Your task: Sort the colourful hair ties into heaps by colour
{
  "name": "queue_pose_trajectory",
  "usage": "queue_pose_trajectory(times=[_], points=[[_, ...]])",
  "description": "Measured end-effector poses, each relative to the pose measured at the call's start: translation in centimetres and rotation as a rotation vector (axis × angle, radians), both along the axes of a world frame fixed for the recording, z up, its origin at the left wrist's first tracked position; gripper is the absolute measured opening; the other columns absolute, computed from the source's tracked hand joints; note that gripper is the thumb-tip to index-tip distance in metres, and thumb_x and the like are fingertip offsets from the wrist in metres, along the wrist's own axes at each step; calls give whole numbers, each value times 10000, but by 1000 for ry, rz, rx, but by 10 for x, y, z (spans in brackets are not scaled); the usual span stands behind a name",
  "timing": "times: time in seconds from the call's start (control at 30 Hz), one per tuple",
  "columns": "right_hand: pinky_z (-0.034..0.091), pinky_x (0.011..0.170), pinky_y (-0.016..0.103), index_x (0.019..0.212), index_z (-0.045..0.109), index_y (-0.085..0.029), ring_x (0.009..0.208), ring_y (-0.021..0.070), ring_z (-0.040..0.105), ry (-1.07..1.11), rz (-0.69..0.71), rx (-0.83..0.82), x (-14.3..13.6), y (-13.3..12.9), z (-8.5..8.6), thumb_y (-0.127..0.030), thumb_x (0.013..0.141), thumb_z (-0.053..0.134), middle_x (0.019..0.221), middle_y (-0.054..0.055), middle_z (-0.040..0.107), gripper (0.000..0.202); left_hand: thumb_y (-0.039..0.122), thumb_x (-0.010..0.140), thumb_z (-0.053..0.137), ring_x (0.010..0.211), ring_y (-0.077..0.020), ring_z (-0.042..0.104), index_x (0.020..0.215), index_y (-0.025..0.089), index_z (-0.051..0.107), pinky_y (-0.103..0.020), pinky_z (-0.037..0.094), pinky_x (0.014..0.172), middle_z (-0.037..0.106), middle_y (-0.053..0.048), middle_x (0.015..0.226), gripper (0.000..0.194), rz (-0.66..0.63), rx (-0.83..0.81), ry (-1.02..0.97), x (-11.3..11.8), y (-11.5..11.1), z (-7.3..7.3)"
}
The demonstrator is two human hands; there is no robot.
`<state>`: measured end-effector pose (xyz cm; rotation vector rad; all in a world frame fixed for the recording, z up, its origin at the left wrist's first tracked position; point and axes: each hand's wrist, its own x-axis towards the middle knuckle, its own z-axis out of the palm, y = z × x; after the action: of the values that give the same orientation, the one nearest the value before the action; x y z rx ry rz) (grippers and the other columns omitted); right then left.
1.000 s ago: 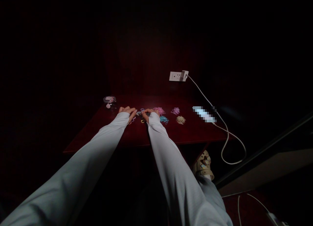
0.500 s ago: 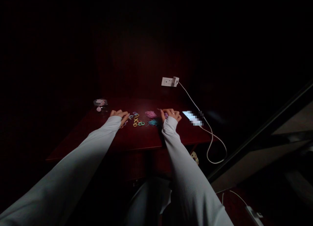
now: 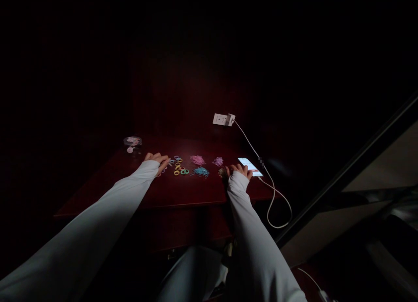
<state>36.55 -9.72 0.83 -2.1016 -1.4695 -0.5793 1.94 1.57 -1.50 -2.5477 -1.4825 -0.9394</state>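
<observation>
Bands (image 3: 222, 173) right of centre, likely best pinched singly, touch or nearly touch the right hand (image 3: 241, 169); its fingers and those of the left hand (image 3: 156, 159) curl narrowly, grip unclear.

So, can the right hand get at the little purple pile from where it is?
Probably yes. The right hand is close beside the purple pile, and nothing seems to stand between them. The beige pile sits at its fingertips, nearer the person, so it leaves the way free.
</observation>
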Motion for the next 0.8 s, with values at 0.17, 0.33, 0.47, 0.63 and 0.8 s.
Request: queue_pose_trajectory(times=[0.17, 0.33, 0.47, 0.63, 0.8], points=[[263, 939, 467, 980, 756, -254, 1120, 336, 454, -73, 1, -60, 2, -5, 1, -420, 950, 495, 1098, 140, 684, 311, 432, 964, 429, 745, -195, 491, 918, 247, 709, -347, 352, 821, 625, -56, 814, 339, -4, 11, 16, -3, 7, -7], [251, 949, 473, 1000, 755, -224, 1115, 332, 454, -45, -59, -3, 1, -7, 2, -423, 960, 483, 1112, 143, 677, 340, 452, 980, 403, 777, -199, 494, 892, 238, 700, -337, 335, 808, 621, -58, 827, 376, -3, -18, 23, -3, 8, -7], [219, 957, 437, 1042, 744, -266, 1083, 274, 448, -47, 83, 77, -21, 2, 3, -383, 990, 458, 1142, 82, 674, 313, 449, 995, 389, 803, -195, 483, 913, 234, 699, -332, 327, 826, 612, -53, 849, 386, 31, -15, -10, 0, 2, -3], [219, 949, 390, 1096, 726, -325, 1058, 234, 442, -104, 397, 68, -100, 23, -2, -434, 992, 512, 1145, 19, 676, 262, 451, 996, 413, 830, -211, 458, 937, 239, 706, -333, 329, 813, 609, -58, 859, 366, 44, 7, -26, 2, -2, -4], [232, 948, 378, 1120, 730, -361, 1083, 242, 437, -97, 508, 1, -158, 35, -6, -532, 940, 577, 1186, 28, 652, 292, 428, 1005, 396, 775, -193, 435, 861, 224, 697, -334, 328, 802, 599, -54, 830, 391, 51, 32, -6, 6, -6, -5]])
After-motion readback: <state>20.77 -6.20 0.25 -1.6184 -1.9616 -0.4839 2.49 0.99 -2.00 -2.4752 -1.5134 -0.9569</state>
